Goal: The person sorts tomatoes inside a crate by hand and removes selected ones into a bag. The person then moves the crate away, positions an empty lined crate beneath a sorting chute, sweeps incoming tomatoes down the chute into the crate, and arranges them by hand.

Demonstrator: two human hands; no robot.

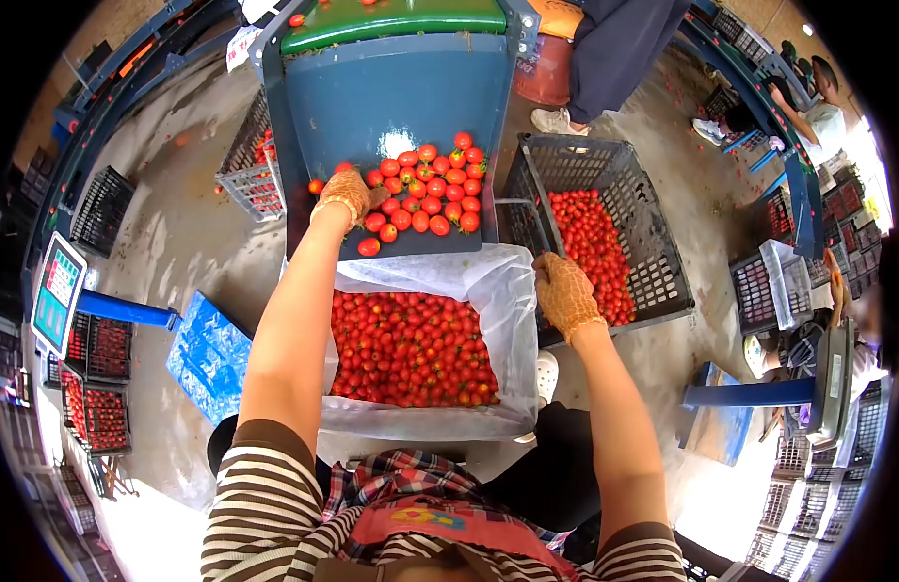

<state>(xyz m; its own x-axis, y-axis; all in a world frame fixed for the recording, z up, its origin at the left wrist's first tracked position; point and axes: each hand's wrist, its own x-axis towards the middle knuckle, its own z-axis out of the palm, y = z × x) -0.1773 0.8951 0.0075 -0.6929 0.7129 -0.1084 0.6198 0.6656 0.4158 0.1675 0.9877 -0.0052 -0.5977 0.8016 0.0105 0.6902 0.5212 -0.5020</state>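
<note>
My left hand [347, 198], in a tan textured glove, rests at the left side of the chute's dark lip, among loose red cherry tomatoes [432, 188]. Its thumb stands apart from its fingers, and one tomato shows just beyond the fingertips. My right hand [570, 296], gloved alike, is at the near left corner of a black crate [668, 281] partly filled with smaller-looking red tomatoes [593, 247]. Its fingers are curled in; what they hold, if anything, is hidden. Between my arms stands a bin with a clear plastic liner [425, 419], holding many tomatoes [411, 349].
The blue metal chute [362, 97] slopes down from a green belt [396, 27]. Another tomato crate [251, 184] stands left of it. A scale display [59, 296] is at far left. A person's legs [619, 58] are behind the black crate; another person [818, 121] sits at right.
</note>
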